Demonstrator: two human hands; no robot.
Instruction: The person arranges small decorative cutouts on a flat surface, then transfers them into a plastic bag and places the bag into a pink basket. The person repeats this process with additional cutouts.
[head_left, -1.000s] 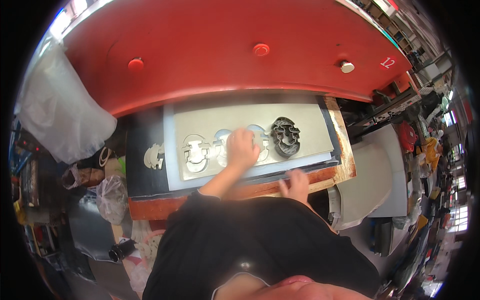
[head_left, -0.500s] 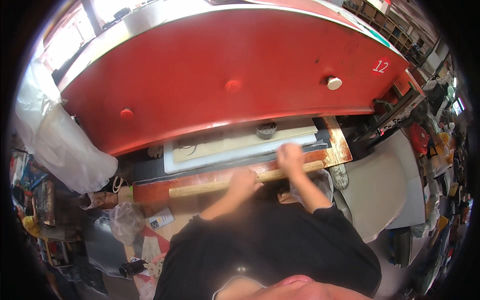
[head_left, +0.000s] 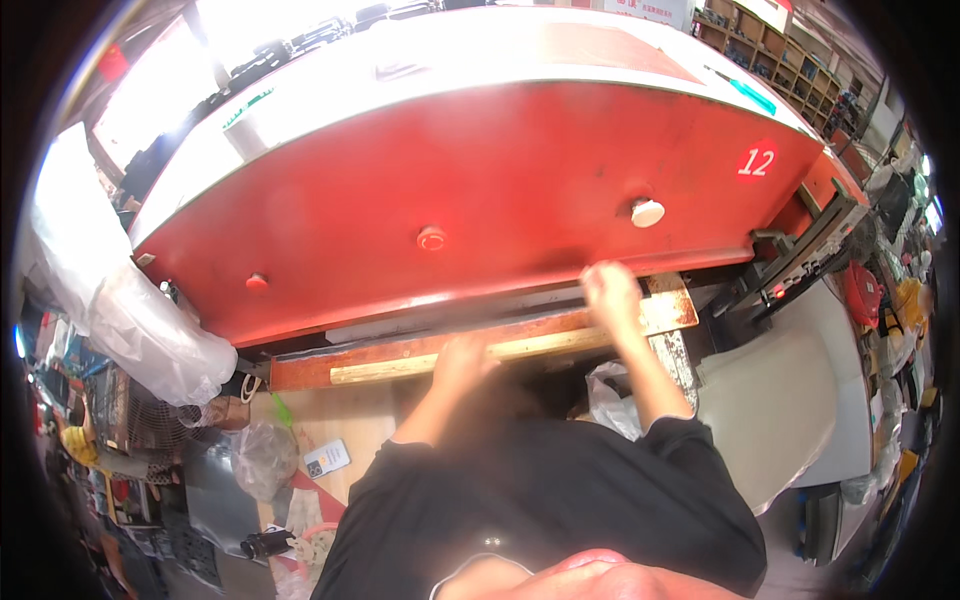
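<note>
A reddish-brown board (head_left: 300, 374) lies under the lower edge of a red machine panel (head_left: 520, 190). A pale wooden strip (head_left: 390, 371) runs along its front. My left hand (head_left: 463, 362) is curled over this strip, thumb apart on the near side; its other fingertips are hidden. Raised above the board's right part, my right hand (head_left: 612, 290) is close in front of the panel's lower edge, its fingers bent and blurred. A white slab (head_left: 400, 326) shows only as a thin band beneath the panel. Above my right hand is a white round button (head_left: 647, 213).
Two red buttons (head_left: 431, 238) sit farther left on the panel. A big clear plastic bag (head_left: 165, 325) hangs at the left. Below are a crumpled bag (head_left: 265, 460) and a phone (head_left: 327, 458). A control box (head_left: 815, 255) and a grey curved panel (head_left: 770, 425) stand at the right.
The board has slid farther under the red panel, so the cream sheet and dark bowl on the slab are now hidden. My right hand has risen off the strip toward the panel; the view has shifted.
</note>
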